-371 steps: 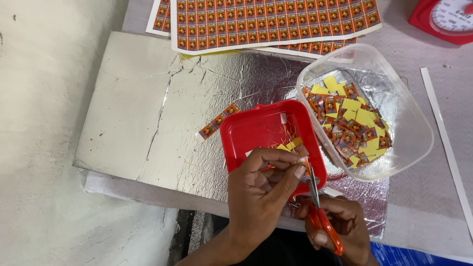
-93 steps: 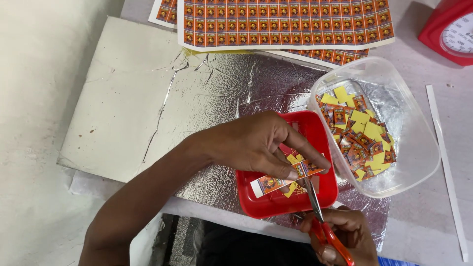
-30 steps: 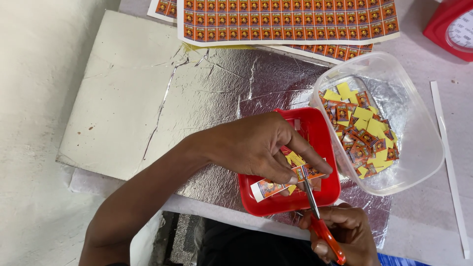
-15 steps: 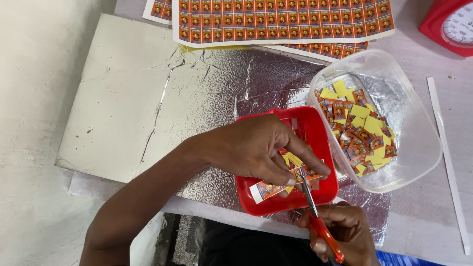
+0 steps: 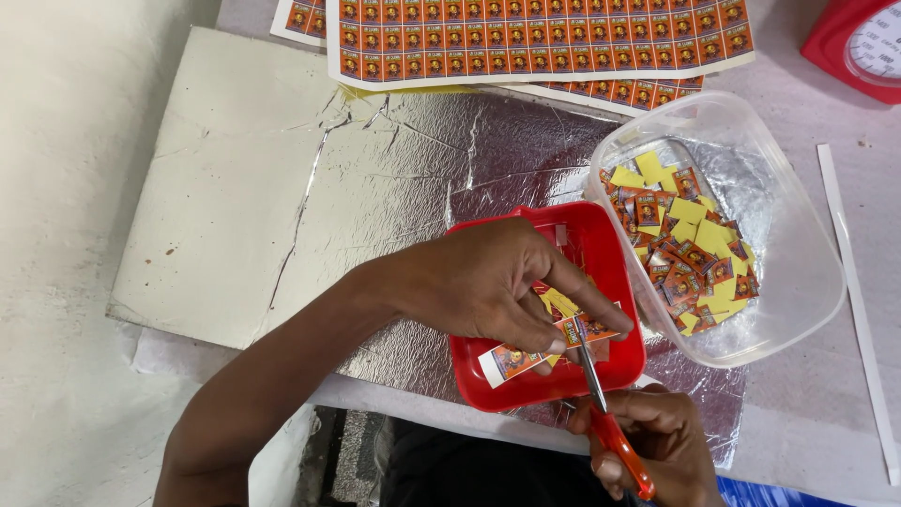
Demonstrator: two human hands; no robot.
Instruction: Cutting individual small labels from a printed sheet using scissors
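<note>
Head view, looking down on a work surface covered with a creased silver foil sheet (image 5: 394, 178). The left hand (image 5: 488, 282) reaches in from the near left and hovers over a red tray (image 5: 615, 263); its thumb and fingers are pinched closed on a narrow strip of printed labels (image 5: 544, 347), orange and dark, which lies roughly level across the near part of the tray. The right hand (image 5: 657, 446), at the near edge, is curled closed around the red handles of a pair of scissors (image 5: 605, 413); the metal blades point away from the person and meet the strip just beside the left thumb. How far the blades are parted cannot be told. A few small yellow and orange cut pieces (image 5: 561, 302) lie in the tray under the left hand.

Touching the right side of the tray stands a clear plastic container (image 5: 798, 282), holding a loose heap of cut labels (image 5: 685, 249), some showing the orange face and some the yellow back. At the far edge lie uncut label sheets (image 5: 535, 38), printed in a grid of orange squares, overlapping the foil. A red scale (image 5: 859, 47) with a round dial sits at the far right corner. A thin white paper strip (image 5: 859, 319) lies on the table to the right of the container.
</note>
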